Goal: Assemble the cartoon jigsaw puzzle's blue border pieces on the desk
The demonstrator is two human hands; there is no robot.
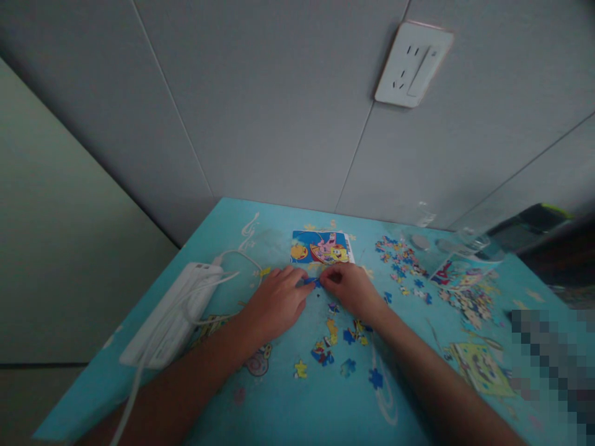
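Small blue jigsaw puzzle pieces (313,282) lie between my two hands, at the middle of the table. My left hand (280,299) comes in from the left, its thumb and fingers closed at the left end of these pieces. From the other side my right hand (349,286) pinches their right end between thumb and bent fingers. The fingertips partly hide the pieces. Just beyond my hands lies a picture card (320,248) with cartoon figures. Loose pieces lie closer to me: a yellow piece (300,370), a blue piece (376,378) and a colourful joined-looking cluster (322,352).
A white power strip (174,316) with cables runs along the left. To the right are a heap of puzzle pieces (400,257), a second pile (471,303) and a clear container (467,269). The wall with a socket (413,65) borders the blue patterned table (260,402).
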